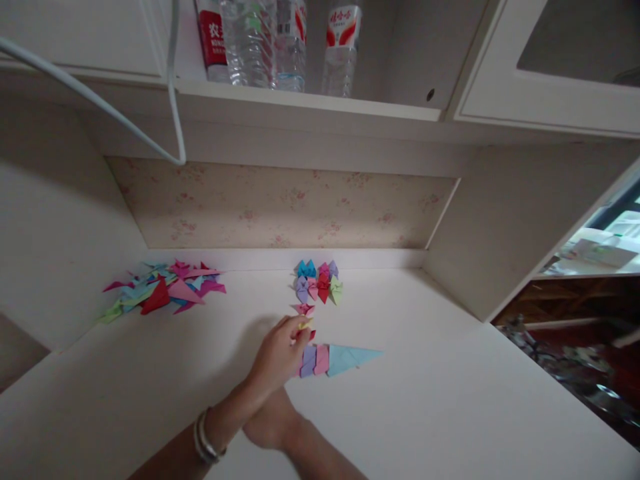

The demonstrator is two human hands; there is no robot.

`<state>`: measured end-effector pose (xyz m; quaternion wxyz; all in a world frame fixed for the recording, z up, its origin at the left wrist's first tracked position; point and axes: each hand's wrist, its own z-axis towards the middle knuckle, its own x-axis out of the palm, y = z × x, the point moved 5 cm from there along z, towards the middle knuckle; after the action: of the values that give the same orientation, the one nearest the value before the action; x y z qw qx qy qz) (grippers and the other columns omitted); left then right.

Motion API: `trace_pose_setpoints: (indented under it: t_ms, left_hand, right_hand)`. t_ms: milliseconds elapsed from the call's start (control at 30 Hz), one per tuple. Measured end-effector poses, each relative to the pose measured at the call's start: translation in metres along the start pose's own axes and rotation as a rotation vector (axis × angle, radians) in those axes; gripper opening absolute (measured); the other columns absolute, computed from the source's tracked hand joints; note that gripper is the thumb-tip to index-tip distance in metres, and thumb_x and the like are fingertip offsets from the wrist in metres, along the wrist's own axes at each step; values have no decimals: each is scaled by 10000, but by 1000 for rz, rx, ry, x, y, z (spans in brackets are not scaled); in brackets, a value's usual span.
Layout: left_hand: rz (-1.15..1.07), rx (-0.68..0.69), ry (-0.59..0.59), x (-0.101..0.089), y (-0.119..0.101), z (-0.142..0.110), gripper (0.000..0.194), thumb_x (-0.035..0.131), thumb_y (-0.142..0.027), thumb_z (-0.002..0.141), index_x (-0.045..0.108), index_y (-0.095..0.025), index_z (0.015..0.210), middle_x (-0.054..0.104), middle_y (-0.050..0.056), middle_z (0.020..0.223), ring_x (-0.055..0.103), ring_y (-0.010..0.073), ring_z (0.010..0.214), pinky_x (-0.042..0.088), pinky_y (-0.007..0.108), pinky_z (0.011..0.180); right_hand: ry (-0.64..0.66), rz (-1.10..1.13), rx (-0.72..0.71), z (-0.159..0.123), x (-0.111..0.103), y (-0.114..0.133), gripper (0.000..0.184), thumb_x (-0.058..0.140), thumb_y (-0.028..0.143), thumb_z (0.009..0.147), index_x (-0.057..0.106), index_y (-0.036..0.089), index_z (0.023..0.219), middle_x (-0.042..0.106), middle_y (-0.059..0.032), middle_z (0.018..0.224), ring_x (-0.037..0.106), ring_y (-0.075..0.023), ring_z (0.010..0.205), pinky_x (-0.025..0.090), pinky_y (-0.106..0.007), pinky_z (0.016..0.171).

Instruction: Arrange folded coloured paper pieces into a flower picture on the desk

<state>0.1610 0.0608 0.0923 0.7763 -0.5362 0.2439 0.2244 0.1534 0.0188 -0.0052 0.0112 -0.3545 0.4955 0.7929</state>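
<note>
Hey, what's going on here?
The person's left hand has its fingertips at a small yellow paper piece; the grip is unclear. The right hand crosses beneath, partly hidden. Beside them, a pink piece lies between a purple piece and a light-blue paper triangle. A heap of folded paper lies at the left.

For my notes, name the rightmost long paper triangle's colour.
The long paper triangle is light blue (head view).

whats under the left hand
The right hand shows partly beneath the left hand; the right fingers and anything they hold are covered. Purple folded paper shows just beside the left hand.
</note>
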Motion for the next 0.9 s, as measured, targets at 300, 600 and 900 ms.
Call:
trace_pose_setpoints:
  t_ms: [300, 600, 900]
  left_hand:
    - [-176, -346, -154, -65, 135, -45, 249, 540, -409, 782, 615, -186, 863, 672, 35, 840, 622, 211, 816, 467, 293, 735]
    - [-252, -328, -59, -55, 144, -53, 217, 517, -354, 785, 634, -176, 822, 673, 23, 754, 616, 188, 720, 458, 267, 674]
    - [-288, -303, -17, -56, 141, -52, 258, 476, -344, 827, 657, -164, 867, 686, 44, 808, 615, 186, 758, 449, 260, 690]
  right_hand:
    - [-9, -99, 38, 1, -20, 29, 256, 528, 191, 835, 570, 200, 583, 534, 65, 563, 425, -86, 515, 292, -217, 506]
    - [-8, -17, 80, 1, -16, 28, 290, 491, 185, 835, 468, 194, 546, 392, 63, 523, 355, -87, 492, 249, -227, 480]
    - [31, 48, 126, 1, -10, 29, 277, 493, 228, 868, 543, 190, 598, 439, 49, 558, 372, -99, 531, 260, -241, 522]
